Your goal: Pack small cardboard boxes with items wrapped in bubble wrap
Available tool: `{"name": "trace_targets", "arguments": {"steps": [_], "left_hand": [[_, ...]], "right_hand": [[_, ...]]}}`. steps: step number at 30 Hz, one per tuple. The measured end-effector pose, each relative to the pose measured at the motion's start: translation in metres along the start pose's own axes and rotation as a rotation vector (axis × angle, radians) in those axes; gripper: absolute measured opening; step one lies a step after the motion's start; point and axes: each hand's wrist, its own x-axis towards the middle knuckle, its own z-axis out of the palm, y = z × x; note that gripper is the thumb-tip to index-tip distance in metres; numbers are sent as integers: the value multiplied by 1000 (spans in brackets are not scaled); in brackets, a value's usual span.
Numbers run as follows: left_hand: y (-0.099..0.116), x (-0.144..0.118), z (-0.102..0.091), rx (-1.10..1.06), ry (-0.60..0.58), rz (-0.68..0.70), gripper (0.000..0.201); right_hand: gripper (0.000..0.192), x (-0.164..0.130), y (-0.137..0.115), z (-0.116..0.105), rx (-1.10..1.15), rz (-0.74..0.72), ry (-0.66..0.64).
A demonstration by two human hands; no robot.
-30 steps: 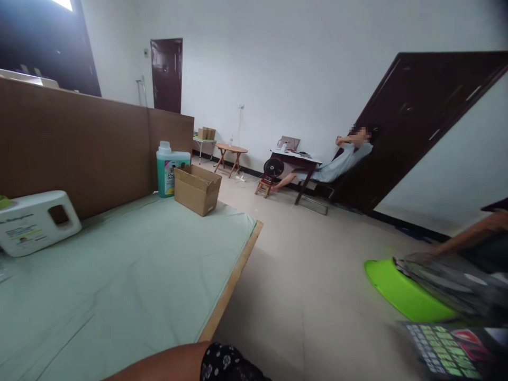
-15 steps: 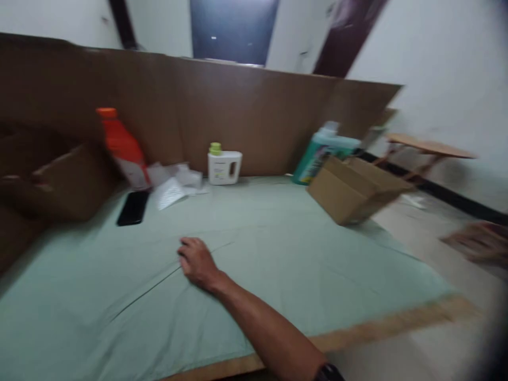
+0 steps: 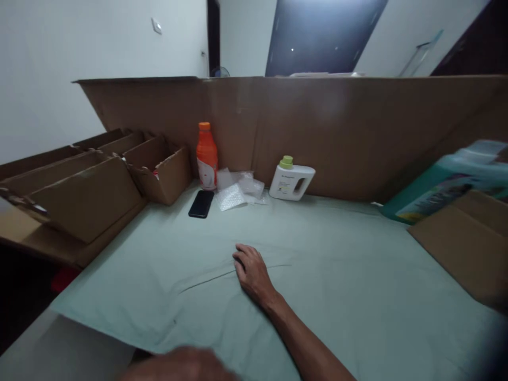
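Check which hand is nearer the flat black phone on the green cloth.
Right. The right hand rests on the green cloth, below-right of the black phone, not touching. Left hand not clearly visible: only a blur at the bottom edge, farther off.

A person's right hand (image 3: 251,271) lies palm down and empty on a pale green cloth (image 3: 325,275) that covers a table, the forearm running back toward the lower right. Well beyond the fingertips, against a brown cardboard screen (image 3: 341,121), stand an orange bottle (image 3: 207,156) and a white jug with a green cap (image 3: 291,180). Between them lie crumpled clear plastic wraps (image 3: 238,190), with a black phone (image 3: 201,203) just left of these. Open cardboard boxes (image 3: 103,180) sit far left of the hand. Far right is a teal bottle (image 3: 448,180) behind another box (image 3: 468,238). A blurred shape at the bottom edge, perhaps the left hand (image 3: 178,368), cannot be made out.
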Motion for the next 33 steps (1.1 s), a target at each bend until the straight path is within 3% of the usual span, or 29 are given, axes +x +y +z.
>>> {"name": "trace_targets", "arguments": {"steps": [2,5,8,13,16,20,24,26,29,33], "left_hand": [[-17,21,-31,-14,91,-18,42],[-49,55,-74,76,370,-133,45],[-81,88,-96,163,493,-231,45],[-108,137,-86,210,493,-211,46],[-112,156,-73,246,496,-162,43],[-116,167,-60,290,505,-141,46],[-121,169,-55,354,513,-143,50],[-123,171,-54,357,521,-149,49],[-125,173,-53,336,520,-152,48],[-124,173,-54,313,511,-155,50]], "right_hand": [[25,1,4,1,3,-23,8],[25,3,10,5,12,-41,28],[24,2,11,7,28,-22,37],[21,-4,8,-9,71,22,-94],[21,17,17,-33,34,-21,-183],[32,94,41,-52,-341,-43,-194],[59,180,60,-32,-498,-17,-191],[52,206,65,-18,-527,-34,-220],[28,216,70,-14,-556,-46,-270],[27,190,69,-38,-602,22,-225]]}}
